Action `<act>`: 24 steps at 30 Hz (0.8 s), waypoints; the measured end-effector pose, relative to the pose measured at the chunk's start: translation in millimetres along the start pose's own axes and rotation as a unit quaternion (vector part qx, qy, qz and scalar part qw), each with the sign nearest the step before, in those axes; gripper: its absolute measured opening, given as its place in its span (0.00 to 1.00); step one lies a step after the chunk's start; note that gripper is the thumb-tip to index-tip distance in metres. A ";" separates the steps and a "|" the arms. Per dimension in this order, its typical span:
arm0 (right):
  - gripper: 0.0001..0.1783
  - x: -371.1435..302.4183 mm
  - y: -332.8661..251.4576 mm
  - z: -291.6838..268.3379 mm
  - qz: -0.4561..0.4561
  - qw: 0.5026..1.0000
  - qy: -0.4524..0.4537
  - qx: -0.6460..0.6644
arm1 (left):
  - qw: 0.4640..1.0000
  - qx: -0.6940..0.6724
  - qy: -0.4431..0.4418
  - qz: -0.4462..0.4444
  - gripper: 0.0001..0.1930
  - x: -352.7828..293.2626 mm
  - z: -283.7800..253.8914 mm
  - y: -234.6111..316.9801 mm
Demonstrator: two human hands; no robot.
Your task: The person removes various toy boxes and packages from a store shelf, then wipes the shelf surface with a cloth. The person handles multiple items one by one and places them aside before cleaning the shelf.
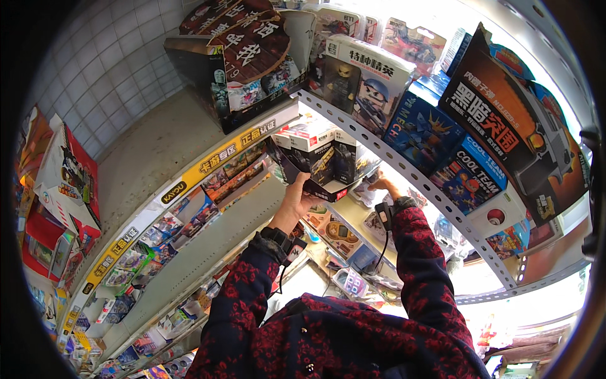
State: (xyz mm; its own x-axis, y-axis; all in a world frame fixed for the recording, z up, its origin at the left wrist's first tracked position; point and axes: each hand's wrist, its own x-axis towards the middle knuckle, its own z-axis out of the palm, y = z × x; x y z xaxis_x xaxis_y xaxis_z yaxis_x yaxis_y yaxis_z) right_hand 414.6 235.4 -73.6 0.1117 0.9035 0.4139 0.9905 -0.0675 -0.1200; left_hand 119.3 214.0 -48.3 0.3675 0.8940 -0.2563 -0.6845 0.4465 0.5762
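A black display box [326, 185] with white-and-red packs [309, 136] in it sits just below the upper shelf edge, tilted in my view. My left hand [295, 203] grips its near left corner, the thumb lying up the front face. Beyond its right end is my right hand [389, 184], with fingers pointing left toward the box and some clear-wrapped goods. Glare and the small size hide whether those fingertips touch or hold anything. Each wrist carries a small dark strapped device.
A perforated metal shelf rail [404, 155] runs close above my right hand. Boxed toys, including a blue box [423, 129] and a large black-and-orange box [505, 126], crowd the shelf above. A yellow-labelled shelf edge [173, 189] curves along the left, over hanging packets. Lower shelves hold more packaged goods.
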 end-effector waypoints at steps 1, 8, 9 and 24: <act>0.09 -0.9 -2.1 2.4 -0.007 1.000 -0.002 -0.008 | 1.000 -0.007 0.002 0.000 0.26 -0.2 3.0 0.1; 0.15 -19.7 -23.1 16.9 -0.032 0.992 -0.104 0.065 | 1.000 -0.028 -0.004 -0.005 0.27 5.2 15.0 1.6; 0.15 -34.1 -26.5 17.7 -0.124 0.988 -0.013 0.096 | 1.000 -0.028 -0.002 -0.003 0.27 5.5 14.9 1.5; 0.07 -64.2 -90.3 42.6 -0.104 0.915 -0.261 -0.289 | 0.999 -0.044 -0.021 -0.011 0.29 6.0 17.1 3.1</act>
State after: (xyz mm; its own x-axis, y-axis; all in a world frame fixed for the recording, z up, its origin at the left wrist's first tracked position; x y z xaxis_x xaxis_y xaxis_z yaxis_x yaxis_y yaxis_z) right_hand 314.7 201.5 -127.8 0.0115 0.9912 -0.1319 0.8798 0.0526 0.4723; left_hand 130.1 220.1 -34.8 0.4071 0.8828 -0.2346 -0.7283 0.4687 0.4999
